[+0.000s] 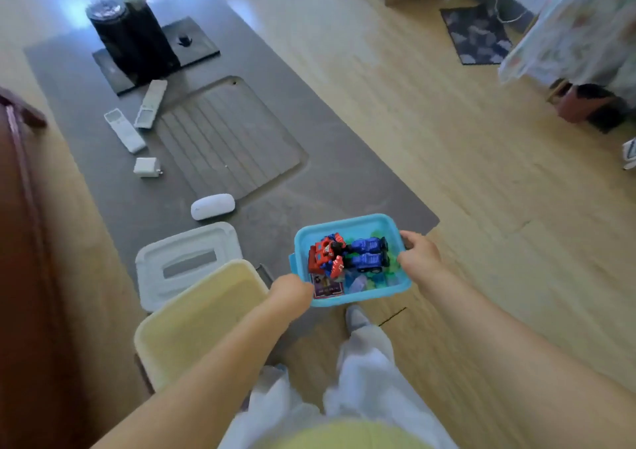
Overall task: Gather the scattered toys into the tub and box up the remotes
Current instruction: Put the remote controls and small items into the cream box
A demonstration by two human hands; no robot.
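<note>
Blue plastic is what I see first: the blue tub (351, 225) is held up at the near end of the grey table (309, 187). My left hand (290, 292) is pinching the tub's near corner, and my right hand (418, 254) is wrapped around its far side rim. Inside the tub lie a red and blue robot toy (347, 254) and a card (328, 288). Left of the tub sits a cream box (199, 314), with a white lid (187, 264) just behind it. Farther up the table from the tub I see 2 white remotes (124, 135) (150, 104), touching at one end, plus a white charger (147, 167) and a white oval case (212, 206).
</note>
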